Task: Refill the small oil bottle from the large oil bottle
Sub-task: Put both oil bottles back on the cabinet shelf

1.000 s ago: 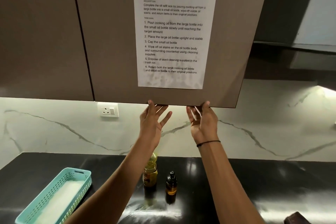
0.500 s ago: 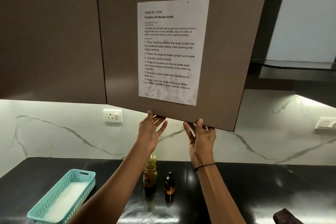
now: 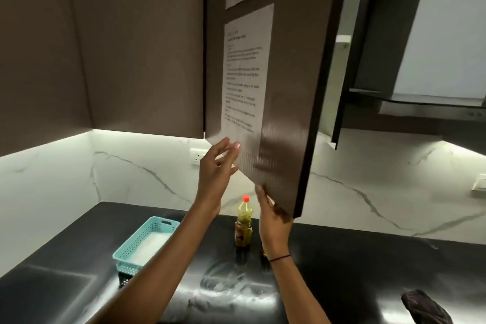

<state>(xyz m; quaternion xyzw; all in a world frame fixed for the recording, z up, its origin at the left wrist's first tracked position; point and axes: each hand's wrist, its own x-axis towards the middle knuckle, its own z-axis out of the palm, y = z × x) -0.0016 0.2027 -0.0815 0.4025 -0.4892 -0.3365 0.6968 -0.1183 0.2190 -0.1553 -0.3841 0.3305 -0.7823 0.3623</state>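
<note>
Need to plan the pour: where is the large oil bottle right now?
In the head view, the large oil bottle stands upright on the black countertop, centre frame near the marble backsplash, right of the teal basket and just left of the right hand.

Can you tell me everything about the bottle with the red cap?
The bottle stands upright on the black counter, near the marble wall. It looks like clear plastic with a small red cap on a narrow neck. Yellow oil fills it almost to the neck, and a dark label wraps its lower half. The cap is on. Neither hand touches it; the right hand is just beside it, in front.
</note>
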